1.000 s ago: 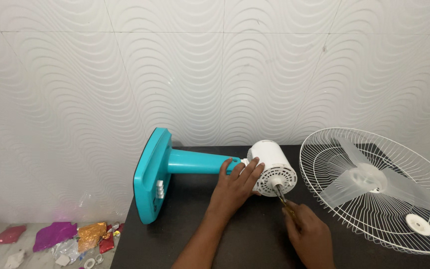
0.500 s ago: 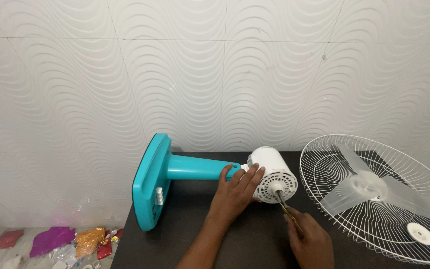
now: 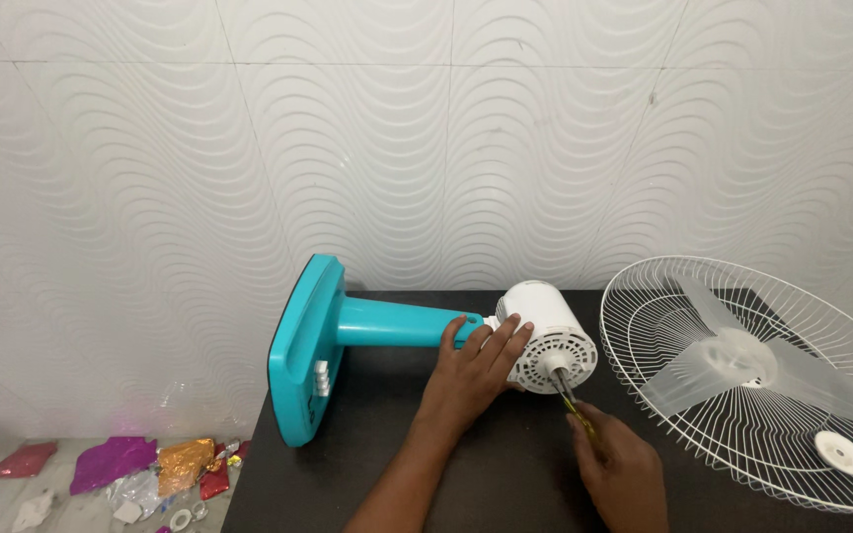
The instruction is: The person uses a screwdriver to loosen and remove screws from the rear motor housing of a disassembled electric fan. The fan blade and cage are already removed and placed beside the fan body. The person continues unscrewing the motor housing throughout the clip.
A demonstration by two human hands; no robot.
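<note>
A table fan lies on its side on a dark table (image 3: pixel 367 484). Its teal base (image 3: pixel 300 345) points left, and its white motor housing (image 3: pixel 545 331) faces right with the bare shaft showing. My left hand (image 3: pixel 474 370) presses flat on the housing where it meets the teal neck (image 3: pixel 397 321). My right hand (image 3: pixel 619 469) grips a screwdriver (image 3: pixel 573 403) with a yellow handle. Its tip touches the vented front of the motor, just below the shaft.
A white wire guard (image 3: pixel 752 375) holding translucent fan blades (image 3: pixel 733 360) lies on the table to the right, close to my right hand. A wavy white tiled wall stands behind. Crumpled foil wrappers (image 3: pixel 140 464) litter the floor at lower left.
Both hands keep their hold on the motor and screwdriver. The view shifted slightly, first down and then back up; nothing on the table moved.
</note>
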